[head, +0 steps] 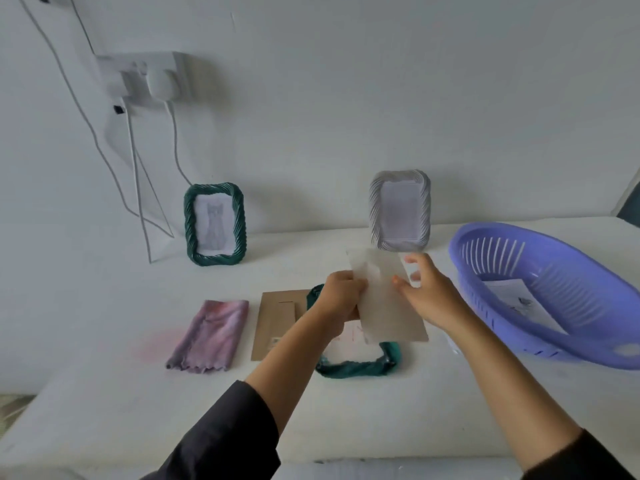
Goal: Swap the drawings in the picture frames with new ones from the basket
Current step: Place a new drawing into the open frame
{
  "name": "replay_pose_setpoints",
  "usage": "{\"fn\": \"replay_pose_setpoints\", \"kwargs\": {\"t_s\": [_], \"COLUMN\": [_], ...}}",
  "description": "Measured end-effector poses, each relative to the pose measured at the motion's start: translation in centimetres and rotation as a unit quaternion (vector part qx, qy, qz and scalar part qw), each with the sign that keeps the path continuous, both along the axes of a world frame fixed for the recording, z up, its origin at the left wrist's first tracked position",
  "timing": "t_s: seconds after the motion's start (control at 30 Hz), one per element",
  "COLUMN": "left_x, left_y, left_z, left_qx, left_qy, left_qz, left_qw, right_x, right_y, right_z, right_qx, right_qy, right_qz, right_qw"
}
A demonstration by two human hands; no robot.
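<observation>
The left hand (341, 293) and right hand (430, 296) pinched opposite edges of a pale rectangular paper sheet (383, 301). Beneath lay a green twisted-rim picture frame (360, 369) — flat.

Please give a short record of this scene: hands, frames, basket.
Left hand: grips the sheet by its left edge
Right hand: pinches its right edge
Flat green frame: on the table, below the sheet
Standing green frame: cat drawing inside
Grey frame: standing, by the wall
Basket: purple, one paper inside
Backing board: left of flat frame
</observation>
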State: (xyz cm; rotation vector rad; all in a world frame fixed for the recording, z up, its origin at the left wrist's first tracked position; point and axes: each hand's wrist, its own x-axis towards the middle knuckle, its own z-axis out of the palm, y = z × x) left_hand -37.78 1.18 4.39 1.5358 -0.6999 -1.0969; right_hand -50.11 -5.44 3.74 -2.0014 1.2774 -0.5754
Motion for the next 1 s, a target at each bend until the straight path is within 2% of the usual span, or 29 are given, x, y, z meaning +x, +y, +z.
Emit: {"fn": "replay_pose_setpoints", "kwargs": {"t_s": [0.1, 0.17, 0.23, 0.37, 0.53, 0.73, 0.9, 1.0], "left_x": [1.1, 1.7, 2.5, 3.7, 4.3, 4.8, 5.5, 6.0], "left_y": [0.7, 0.9, 0.9, 1.7, 2.1, 2.2, 1.8, 1.4], "left_z": [-1.2, -2.0, -3.0, -4.5, -5.2, -5.9, -6.7, -6.9], "left_qx": [0.038, 0.061, 0.077, 0.086, 0.112, 0.175, 0.194, 0.199], "left_qy": [-0.019, -0.031, -0.071, -0.188, -0.354, -0.345, -0.366, -0.381], "left_qz": [-0.022, -0.012, 0.01, 0.055, 0.067, 0.029, 0.003, -0.011], "left_qw": [0.999, 0.998, 0.995, 0.977, 0.926, 0.921, 0.91, 0.903], "right_x": [0.8, 1.2, 1.7, 3.1, 4.2, 4.1, 2.7, 1.9], "right_y": [-0.7, -0.9, -0.8, -0.6, 0.0, 0.1, -1.3, -2.4], "right_z": [-2.3, -3.8, -4.9, -5.9, -6.8, -7.2, -7.3, -7.5], "right_qx": [0.167, 0.214, 0.228, 0.141, 0.003, -0.037, -0.047, -0.009], "right_qy": [-0.106, -0.159, -0.171, -0.112, 0.007, 0.109, 0.073, 0.063], "right_qz": [-0.03, -0.05, -0.057, -0.045, 0.002, 0.059, 0.058, 0.072], "right_qw": [0.98, 0.963, 0.957, 0.983, 1.0, 0.992, 0.995, 0.995]}}
